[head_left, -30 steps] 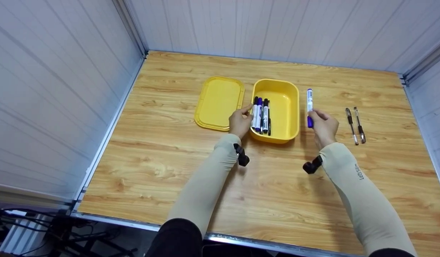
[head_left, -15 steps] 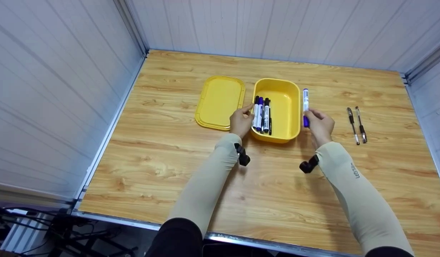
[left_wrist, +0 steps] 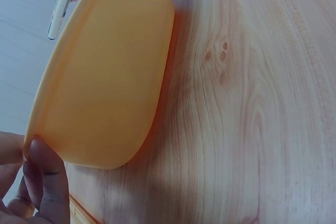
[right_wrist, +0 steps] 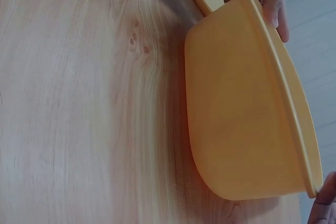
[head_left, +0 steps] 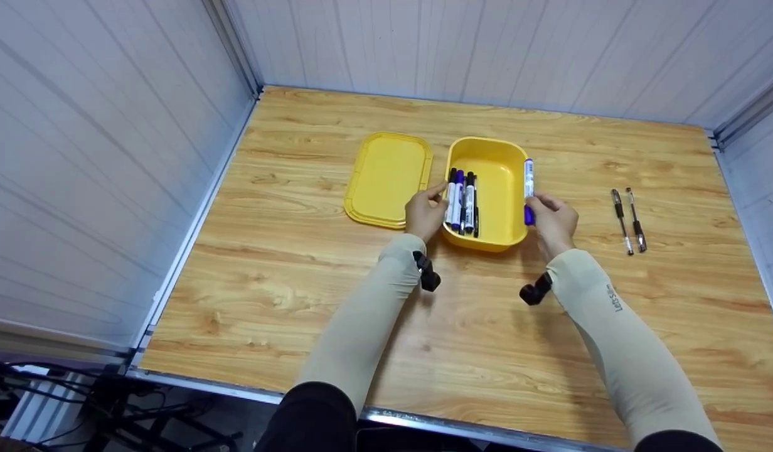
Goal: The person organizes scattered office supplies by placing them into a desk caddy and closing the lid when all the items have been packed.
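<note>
My left hand (head_left: 425, 212) pinches the left rim of a yellow plastic box (head_left: 503, 235), thumb and fingers on either side of the wall in the left wrist view. Several white markers (head_left: 455, 201) with black or purple-blue caps lie side by side with dark pens along the box's left side. A white marker with blue-purple ends (head_left: 529, 182) is pinched by its lower part in my right hand (head_left: 556, 220). It points away from me and overlaps the box's right rim in the head view. In the left wrist view this marker shows above the box's rim.
A yellow lid (head_left: 388, 179) lies flat on the wooden table (head_left: 267, 276), left of the box. Two gel pens with black grips, a left one (head_left: 622, 220) and a right one (head_left: 636, 220), lie at the right. Pale panels (head_left: 474, 50) enclose the back and sides.
My right hand has moved left with the marker, from beside the box to its right rim. My left hand stays pinching the box's left rim.
</note>
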{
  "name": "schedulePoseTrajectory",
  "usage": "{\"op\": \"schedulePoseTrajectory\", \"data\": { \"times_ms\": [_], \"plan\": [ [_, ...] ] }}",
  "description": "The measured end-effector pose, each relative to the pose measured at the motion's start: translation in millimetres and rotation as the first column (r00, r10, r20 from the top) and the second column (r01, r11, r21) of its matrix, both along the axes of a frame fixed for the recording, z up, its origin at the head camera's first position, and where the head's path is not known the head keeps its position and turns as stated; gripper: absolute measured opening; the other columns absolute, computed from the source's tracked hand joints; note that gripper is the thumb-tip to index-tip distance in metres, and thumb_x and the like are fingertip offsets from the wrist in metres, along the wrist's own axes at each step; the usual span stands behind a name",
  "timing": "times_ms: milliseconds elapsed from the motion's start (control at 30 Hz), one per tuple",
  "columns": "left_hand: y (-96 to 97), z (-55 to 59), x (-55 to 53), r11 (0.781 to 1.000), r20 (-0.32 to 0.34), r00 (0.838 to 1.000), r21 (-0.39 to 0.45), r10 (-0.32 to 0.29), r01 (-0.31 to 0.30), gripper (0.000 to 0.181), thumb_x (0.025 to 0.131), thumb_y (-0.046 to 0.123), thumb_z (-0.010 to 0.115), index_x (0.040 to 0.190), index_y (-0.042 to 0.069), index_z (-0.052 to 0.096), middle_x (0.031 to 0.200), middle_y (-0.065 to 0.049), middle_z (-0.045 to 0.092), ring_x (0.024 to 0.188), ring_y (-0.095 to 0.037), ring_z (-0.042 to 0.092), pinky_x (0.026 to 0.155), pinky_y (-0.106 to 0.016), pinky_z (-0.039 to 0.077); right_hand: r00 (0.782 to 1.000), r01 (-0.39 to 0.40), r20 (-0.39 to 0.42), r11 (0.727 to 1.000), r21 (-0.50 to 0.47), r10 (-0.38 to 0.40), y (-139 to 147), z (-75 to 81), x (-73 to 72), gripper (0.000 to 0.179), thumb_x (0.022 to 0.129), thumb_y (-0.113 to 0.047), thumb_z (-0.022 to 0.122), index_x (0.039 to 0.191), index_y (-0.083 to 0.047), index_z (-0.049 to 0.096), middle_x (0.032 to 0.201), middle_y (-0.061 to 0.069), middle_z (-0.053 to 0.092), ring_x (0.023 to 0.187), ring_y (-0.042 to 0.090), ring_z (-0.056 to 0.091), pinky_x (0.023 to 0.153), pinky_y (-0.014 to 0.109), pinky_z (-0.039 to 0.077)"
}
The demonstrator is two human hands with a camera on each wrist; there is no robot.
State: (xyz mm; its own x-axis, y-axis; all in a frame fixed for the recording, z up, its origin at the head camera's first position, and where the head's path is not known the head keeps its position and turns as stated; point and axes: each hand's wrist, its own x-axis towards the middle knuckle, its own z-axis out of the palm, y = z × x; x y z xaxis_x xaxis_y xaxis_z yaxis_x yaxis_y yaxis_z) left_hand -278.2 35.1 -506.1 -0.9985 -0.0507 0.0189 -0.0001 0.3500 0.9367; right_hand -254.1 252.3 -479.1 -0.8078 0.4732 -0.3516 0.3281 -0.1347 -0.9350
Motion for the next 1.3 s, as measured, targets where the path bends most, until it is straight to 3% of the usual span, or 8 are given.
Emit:
{"op": "schedulePoseTrajectory", "data": {
  "times_ms": [233,533,733,1067,1300],
  "plan": [
    [-1.0,3.1,-1.1,1.0,0.018,1.0,-0.026,-0.003,0.004,0.038,0.081,0.007,0.062,0.118,0.016,0.06,0.082,0.003,0.057,0.058,-0.009,0.042,0.044,-0.019,0.034,0.999,-0.038,0.013,0.997,0.063,0.038,-6.4,9.8,3.0,0.035,0.079,-0.017,0.069,0.11,-0.003,0.062,0.098,0.007,0.06,0.084,0.014,0.058,0.067,0.021,0.049],
    [-1.5,2.9,0.3,0.999,0.032,0.999,-0.04,-0.003,0.004,0.039,0.081,0.008,0.062,0.119,0.018,0.06,0.082,0.004,0.057,0.052,-0.007,0.038,0.041,-0.018,0.034,0.998,-0.053,0.043,0.976,0.212,0.045,-9.0,0.9,-0.5,0.034,0.077,-0.022,0.071,0.106,-0.007,0.065,0.096,0.006,0.061,0.084,0.012,0.058,0.068,0.019,0.049],
    [-0.8,0.7,1.0,0.999,0.025,1.0,-0.038,-0.007,0.008,0.039,0.081,0.008,0.062,0.119,0.017,0.06,0.082,0.004,0.057,0.05,-0.006,0.036,0.04,-0.018,0.033,0.997,-0.073,0.018,0.949,0.308,0.071,-13.2,0.5,2.6,0.03,0.078,-0.019,0.07,0.105,-0.007,0.066,0.095,0.005,0.062,0.084,0.011,0.057,0.068,0.019,0.048],
    [-0.1,1.1,1.2,1.0,0.028,1.0,-0.013,-0.011,0.012,0.039,0.082,0.007,0.062,0.119,0.017,0.059,0.084,0.003,0.057,0.05,-0.006,0.038,0.042,-0.018,0.035,0.984,-0.143,-0.019,0.852,0.504,0.176,-28.0,-3.9,0.3,0.025,0.079,-0.017,0.068,0.102,-0.01,0.067,0.093,0.002,0.062,0.082,0.012,0.055,0.064,0.02,0.048],
    [-0.6,2.0,2.0,1.0,0.011,1.0,-0.019,-0.018,0.018,0.039,0.082,0.007,0.062,0.12,0.016,0.059,0.083,0.002,0.056,0.047,-0.005,0.036,0.041,-0.018,0.032,0.971,-0.169,-0.031,0.778,0.605,0.235,-42.5,-10.9,-1.3,0.022,0.076,-0.015,0.068,0.098,-0.01,0.068,0.088,0.001,0.062,0.069,0.013,0.057,0.053,0.022,0.048]
  ]
}}
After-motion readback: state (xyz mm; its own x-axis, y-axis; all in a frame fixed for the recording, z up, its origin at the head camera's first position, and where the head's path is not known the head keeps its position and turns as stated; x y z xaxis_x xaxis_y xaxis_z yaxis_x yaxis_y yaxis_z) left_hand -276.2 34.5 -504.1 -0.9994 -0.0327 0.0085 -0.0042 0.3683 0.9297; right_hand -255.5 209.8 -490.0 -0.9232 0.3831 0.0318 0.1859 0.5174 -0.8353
